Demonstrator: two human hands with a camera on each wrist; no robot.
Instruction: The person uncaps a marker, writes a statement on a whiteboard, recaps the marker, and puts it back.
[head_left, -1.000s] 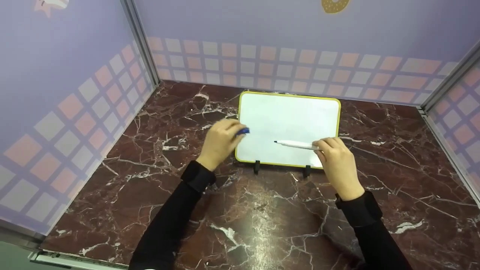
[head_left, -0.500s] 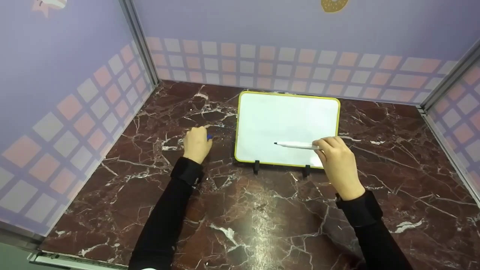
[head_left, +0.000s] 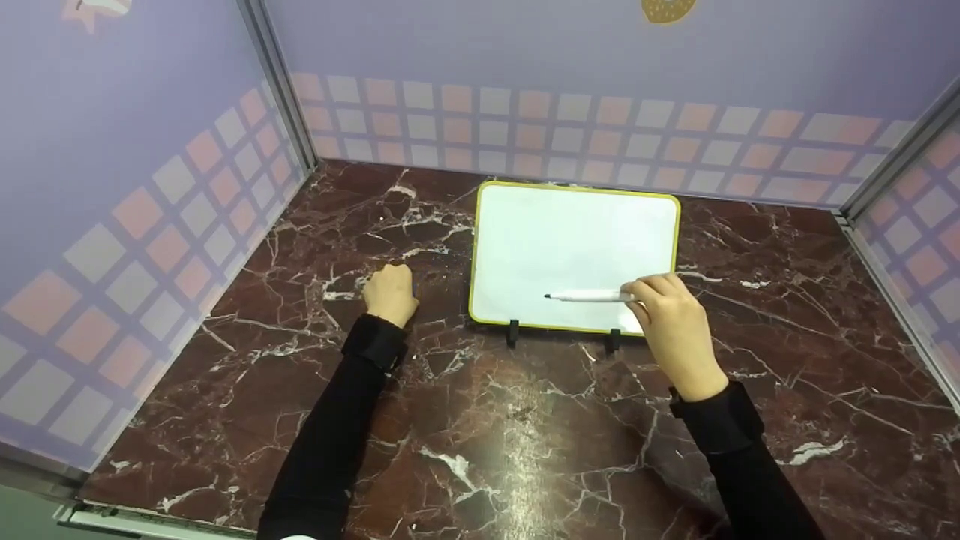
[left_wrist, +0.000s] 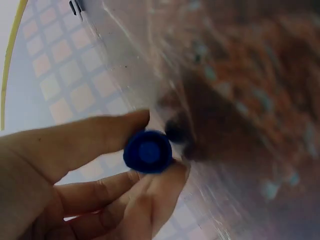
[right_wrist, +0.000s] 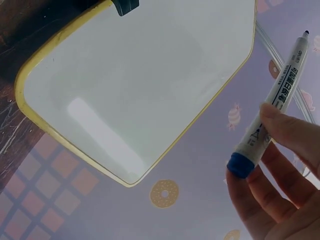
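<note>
My left hand (head_left: 390,296) is low over the table, left of the whiteboard (head_left: 574,240). Between thumb and fingers it pinches a blue marker cap (left_wrist: 148,151), its hollow end facing the left wrist camera; in the head view the hand hides nearly all of it. My right hand (head_left: 673,322) holds a white whiteboard marker (head_left: 589,295) by its rear end, in front of the board's lower right part. The marker lies about level with its bare dark tip pointing left. A blue end plug (right_wrist: 241,165) shows at its rear in the right wrist view.
The whiteboard has a yellow frame and leans back on black stand feet (head_left: 513,334). Its face carries no visible marks. The table (head_left: 480,435) is glossy dark red marble pattern. Purple wall panels (head_left: 570,45) with pink and white checks enclose the back and sides.
My left hand has moved left and down from the board's left edge to the table with the blue cap. The right hand stays in place; the marker's tip has dipped slightly.
</note>
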